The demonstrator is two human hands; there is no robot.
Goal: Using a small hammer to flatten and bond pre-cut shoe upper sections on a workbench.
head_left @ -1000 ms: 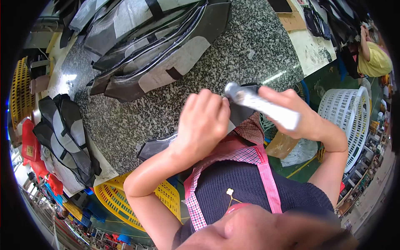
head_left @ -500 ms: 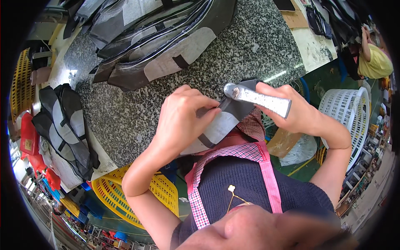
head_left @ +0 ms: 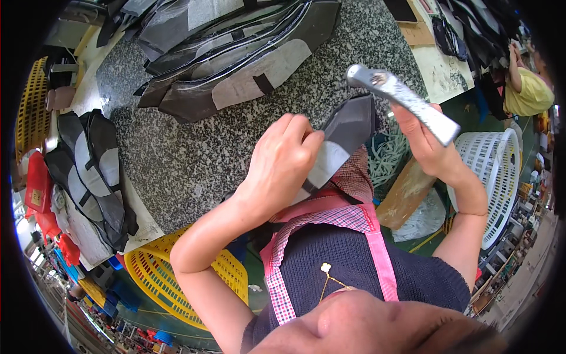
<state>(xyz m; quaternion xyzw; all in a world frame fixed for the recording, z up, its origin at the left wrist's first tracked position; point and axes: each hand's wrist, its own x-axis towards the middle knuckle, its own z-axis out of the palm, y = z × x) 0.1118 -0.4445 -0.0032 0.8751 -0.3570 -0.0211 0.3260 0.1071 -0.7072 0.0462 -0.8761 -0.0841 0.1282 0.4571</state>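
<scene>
My left hand (head_left: 282, 158) is closed, its fingers pressed together on a dark grey, flat leather-like piece (head_left: 352, 123) with a light grey patch. The piece lies at the near edge of the stone slab (head_left: 200, 159), its far end pointing up and right. In my right hand (head_left: 433, 144) is a hammer (head_left: 407, 103) with a long silver head, raised above the piece and apart from it. The hammer's handle is mostly hidden beneath its head and my fingers.
Similar dark pieces (head_left: 236, 71) are stacked on the slab's far side, and several more (head_left: 91, 171) lie at the left. A yellow basket (head_left: 177, 277) stands below the near left edge, a white basket (head_left: 489, 177) at the right. A person in yellow (head_left: 527, 94) is far right.
The hammer has lifted off the piece and moved up and right with my right hand. My left hand has shifted right along the piece, uncovering its far end.
</scene>
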